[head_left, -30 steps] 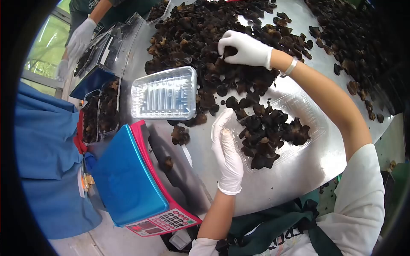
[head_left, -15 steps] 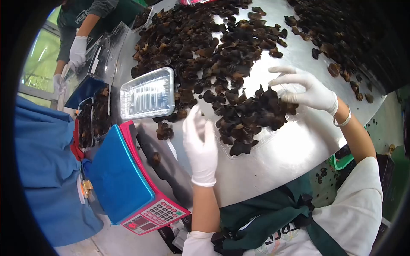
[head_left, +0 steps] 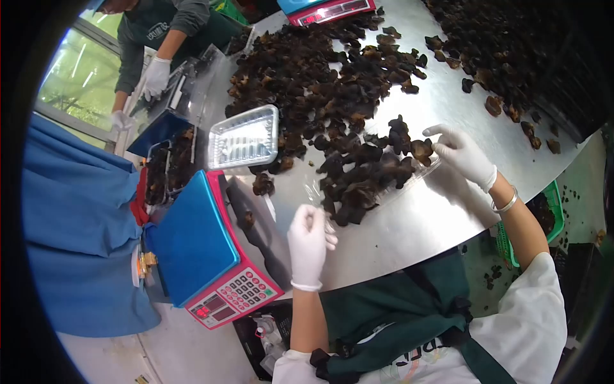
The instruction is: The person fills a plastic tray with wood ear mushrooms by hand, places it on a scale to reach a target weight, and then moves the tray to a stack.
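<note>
A heap of dark wood ear mushrooms (head_left: pixel 358 182) lies in front of me, with the edge of a clear plastic tray (head_left: pixel 438 161) showing beneath it. My right hand (head_left: pixel 465 155), in a white glove, is at the heap's right end. Its fingers are apart, the index finger stretched out, and the fingertips meet a brownish mushroom piece (head_left: pixel 421 152). Below the heap's near left side is my left hand (head_left: pixel 309 242), also gloved, with its fingers curled together. Whatever is between them, if anything, is hidden.
An empty clear tray (head_left: pixel 244 137) sits left of the heap, near a pink scale (head_left: pixel 230 301) with a blue pan. More mushrooms (head_left: pixel 300 83) cover the steel table (head_left: pixel 409 237). Filled trays (head_left: pixel 167 168) stand farther left. A co-worker's gloved hand (head_left: pixel 155 78) is at upper left.
My left hand has moved down toward me and its fingers have curled. My right hand has shifted slightly right and down. The heap is rearranged, and the view has shifted.
</note>
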Demonstrator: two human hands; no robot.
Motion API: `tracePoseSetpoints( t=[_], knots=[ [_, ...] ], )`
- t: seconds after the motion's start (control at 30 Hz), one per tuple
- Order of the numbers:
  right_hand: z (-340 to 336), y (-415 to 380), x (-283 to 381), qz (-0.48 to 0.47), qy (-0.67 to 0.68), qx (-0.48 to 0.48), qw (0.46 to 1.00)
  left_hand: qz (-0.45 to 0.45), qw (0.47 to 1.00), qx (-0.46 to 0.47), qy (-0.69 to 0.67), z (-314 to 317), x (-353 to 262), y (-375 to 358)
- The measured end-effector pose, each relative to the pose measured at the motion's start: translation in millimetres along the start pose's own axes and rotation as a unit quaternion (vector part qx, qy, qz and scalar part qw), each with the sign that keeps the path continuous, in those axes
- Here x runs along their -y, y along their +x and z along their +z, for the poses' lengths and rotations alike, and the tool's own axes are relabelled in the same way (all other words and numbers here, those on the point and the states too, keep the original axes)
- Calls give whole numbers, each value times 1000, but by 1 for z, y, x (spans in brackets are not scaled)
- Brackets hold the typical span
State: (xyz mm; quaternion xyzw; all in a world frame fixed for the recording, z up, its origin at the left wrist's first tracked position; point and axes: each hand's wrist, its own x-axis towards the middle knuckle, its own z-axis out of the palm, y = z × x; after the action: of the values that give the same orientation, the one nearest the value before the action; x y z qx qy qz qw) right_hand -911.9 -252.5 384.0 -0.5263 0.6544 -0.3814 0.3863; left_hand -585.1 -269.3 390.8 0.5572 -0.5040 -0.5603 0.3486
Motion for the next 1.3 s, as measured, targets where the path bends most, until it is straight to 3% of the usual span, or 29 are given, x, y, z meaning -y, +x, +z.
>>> tracePoseSetpoints(
  t=[0.13, 0.23, 0.4, 0.5, 0.53, 0.77, 0.93, 0.97, 1.0, 1.03, 1.1, 1.17, 1.3],
  knots=[
    [17, 9, 0, -59, -46, 42, 996, 16, 999, -27, -20, -14, 0, -10],
    [15, 10, 28, -34, 27, 29, 999, -5, 1000, -9, -16, -19, 2, -18],
    [25, 17, 30, -72, 8, 41, 997, 33, 997, -45, -47, -29, 7, -27],
    [32, 21, 77, -51, 53, 86, 994, 28, 995, -68, -62, -54, -24, -50],
    [39, 25, 87, -99, 59, 77, 990, 39, 994, -78, -61, -64, -26, -56],
    [145, 54, 145, -179, 87, 207, 958, 16, 968, -250, -11, -163, -31, -86],
    [224, 81, 173, -164, 130, 319, 924, 31, 948, -315, -31, -237, -9, -100],
    [240, 101, 163, -192, 139, 308, 921, 26, 939, -342, -10, -237, -11, -105],
    [256, 122, 152, -340, 44, 186, 921, 20, 929, -368, 9, -235, -10, -109],
    [266, 138, 142, -472, -50, 55, 878, 41, 916, -396, 51, -232, -4, -115],
    [271, 157, 133, -506, -214, -10, 836, 133, 868, -473, 71, -200, 7, -122],
    [266, 158, 141, -345, -335, 91, 872, 222, 843, -441, 214, -159, 21, -124],
    [266, 163, 135, -375, -360, 40, 853, 339, 884, -154, 282, -97, 39, -115]
  ],
)
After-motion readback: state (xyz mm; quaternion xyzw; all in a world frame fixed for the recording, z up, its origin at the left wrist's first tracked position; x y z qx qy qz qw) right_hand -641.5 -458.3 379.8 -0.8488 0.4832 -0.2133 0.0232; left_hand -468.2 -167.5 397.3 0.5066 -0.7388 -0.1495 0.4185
